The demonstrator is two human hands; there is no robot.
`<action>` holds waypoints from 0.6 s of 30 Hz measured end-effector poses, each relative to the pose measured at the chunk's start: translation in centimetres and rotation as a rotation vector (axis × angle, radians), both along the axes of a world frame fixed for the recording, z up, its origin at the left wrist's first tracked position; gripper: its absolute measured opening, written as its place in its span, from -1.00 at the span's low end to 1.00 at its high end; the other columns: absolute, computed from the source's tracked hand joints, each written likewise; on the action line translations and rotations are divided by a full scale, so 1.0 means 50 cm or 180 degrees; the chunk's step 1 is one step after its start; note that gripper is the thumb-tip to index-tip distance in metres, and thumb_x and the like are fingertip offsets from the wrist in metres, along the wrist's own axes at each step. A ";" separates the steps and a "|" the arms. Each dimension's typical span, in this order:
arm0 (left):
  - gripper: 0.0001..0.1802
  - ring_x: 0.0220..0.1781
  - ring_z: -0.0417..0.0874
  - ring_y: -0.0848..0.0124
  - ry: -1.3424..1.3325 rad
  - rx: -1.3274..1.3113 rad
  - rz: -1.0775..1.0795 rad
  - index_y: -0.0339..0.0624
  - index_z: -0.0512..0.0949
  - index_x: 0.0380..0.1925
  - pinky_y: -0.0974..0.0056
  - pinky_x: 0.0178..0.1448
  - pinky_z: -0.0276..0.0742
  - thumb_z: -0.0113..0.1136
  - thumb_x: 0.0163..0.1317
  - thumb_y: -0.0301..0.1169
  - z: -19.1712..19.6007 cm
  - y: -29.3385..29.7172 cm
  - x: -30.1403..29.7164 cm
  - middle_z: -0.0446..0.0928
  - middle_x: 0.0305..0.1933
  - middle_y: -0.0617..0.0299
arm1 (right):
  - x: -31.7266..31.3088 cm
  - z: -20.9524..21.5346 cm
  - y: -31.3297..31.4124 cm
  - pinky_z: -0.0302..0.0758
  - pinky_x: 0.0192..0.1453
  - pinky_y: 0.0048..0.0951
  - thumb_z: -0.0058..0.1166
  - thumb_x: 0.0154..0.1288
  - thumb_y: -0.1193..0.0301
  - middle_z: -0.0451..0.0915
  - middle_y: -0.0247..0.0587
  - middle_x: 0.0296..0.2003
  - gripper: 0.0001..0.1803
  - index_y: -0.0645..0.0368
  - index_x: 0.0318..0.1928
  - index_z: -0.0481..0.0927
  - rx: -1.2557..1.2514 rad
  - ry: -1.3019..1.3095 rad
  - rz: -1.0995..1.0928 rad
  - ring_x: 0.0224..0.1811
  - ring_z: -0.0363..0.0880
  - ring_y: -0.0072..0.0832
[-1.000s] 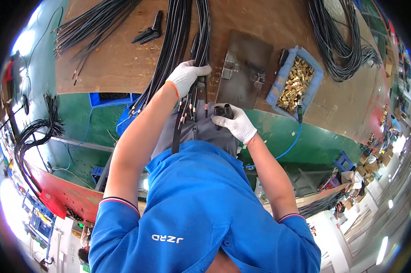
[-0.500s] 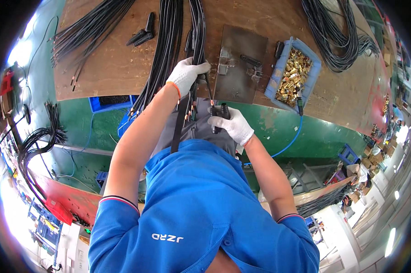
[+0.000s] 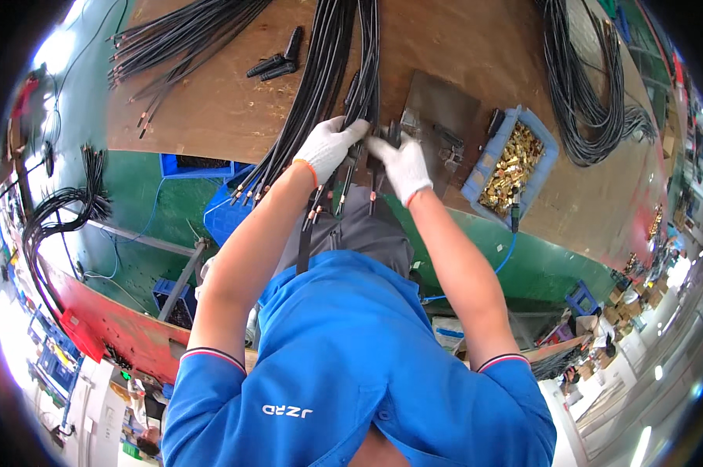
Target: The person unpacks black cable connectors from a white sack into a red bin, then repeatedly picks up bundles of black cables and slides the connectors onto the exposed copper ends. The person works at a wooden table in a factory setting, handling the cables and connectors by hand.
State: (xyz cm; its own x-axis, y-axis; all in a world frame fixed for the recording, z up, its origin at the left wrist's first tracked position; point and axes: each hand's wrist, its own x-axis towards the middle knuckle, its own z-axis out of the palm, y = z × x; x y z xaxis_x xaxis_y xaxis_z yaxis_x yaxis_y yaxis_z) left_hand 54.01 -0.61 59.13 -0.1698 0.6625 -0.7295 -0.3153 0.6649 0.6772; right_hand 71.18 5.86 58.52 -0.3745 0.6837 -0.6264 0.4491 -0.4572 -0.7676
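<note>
My left hand [image 3: 326,150], in a white glove, is closed around a black cable bundle [image 3: 365,70] at the table's near edge. Stripped copper ends [image 3: 312,214] dangle below it over my lap. Just to its right, my right hand [image 3: 404,165], also gloved, is closed on a black ribbed sleeve [image 3: 394,134] beside the cables. Motion smears its fingertips, and how many sleeves it holds is hard to make out. One cable hangs down between the hands, its copper end [image 3: 372,196] showing.
A blue bin [image 3: 476,184] of brass fittings [image 3: 515,162] stands to the right, beyond a dark metal plate [image 3: 443,97]. Loose black sleeves [image 3: 277,64] lie at the upper left. More cables lie at the far left [image 3: 180,43] and far right [image 3: 581,101]. A blue hose [image 3: 510,253] hangs off the edge.
My right hand has moved up along the cable with the black sleeve, from over my lap to beside my left hand. The left hand keeps its grip. The whole view has shifted slightly.
</note>
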 end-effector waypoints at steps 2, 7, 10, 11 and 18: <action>-0.66 -0.41 0.57 0.56 -0.0767 -0.0118 0.0360 -0.16 0.62 0.00 0.37 -0.31 0.55 0.19 0.55 -0.11 0.000 -0.013 -0.021 0.62 -0.29 0.37 | -0.035 -0.013 0.072 0.59 -0.02 -0.29 0.40 0.31 0.17 0.79 -0.14 -0.28 -0.60 0.29 -0.10 0.76 0.0660 -0.0459 0.0336 -0.21 0.71 -0.42; -0.75 -0.42 0.57 0.55 -0.1275 -0.0112 0.0452 -0.12 0.62 -0.03 0.38 -0.35 0.56 0.19 0.56 -0.19 0.002 -0.021 -0.049 0.58 -0.32 0.42 | -0.102 -0.064 0.201 0.54 -0.11 -0.36 0.41 0.31 0.16 0.74 -0.30 -0.29 -0.57 0.24 0.01 0.76 0.0912 -0.0629 0.0257 -0.26 0.62 -0.53; -0.76 -0.41 0.60 0.53 -0.1509 -0.0075 0.0697 -0.15 0.64 -0.04 0.37 -0.31 0.61 0.25 0.53 -0.22 -0.008 -0.018 -0.044 0.63 -0.30 0.38 | -0.091 -0.030 0.186 0.57 0.06 -0.22 0.40 0.29 0.08 0.74 -0.12 -0.22 -0.53 0.22 -0.04 0.70 0.1027 -0.0658 0.0059 -0.16 0.69 -0.29; -0.77 -0.41 0.62 0.53 -0.1457 -0.0195 0.0700 -0.18 0.65 -0.05 0.36 -0.26 0.65 0.30 0.50 -0.26 0.002 -0.012 -0.041 0.66 -0.29 0.35 | -0.077 -0.032 0.172 0.57 0.05 -0.23 0.41 0.31 0.05 0.73 -0.16 -0.21 -0.48 0.26 -0.01 0.67 0.0901 -0.0551 0.0035 -0.17 0.67 -0.32; -0.79 -0.48 0.53 0.61 -0.1245 -0.0238 0.0059 -0.11 0.70 -0.15 0.41 -0.36 0.49 0.44 0.38 -0.25 -0.034 0.017 -0.014 0.60 -0.40 0.44 | 0.130 -0.085 -0.015 0.50 0.09 -0.45 0.04 0.58 0.16 0.65 -0.35 -0.19 -0.58 0.29 0.09 0.62 0.0225 0.0474 -0.0744 -0.08 0.59 -0.51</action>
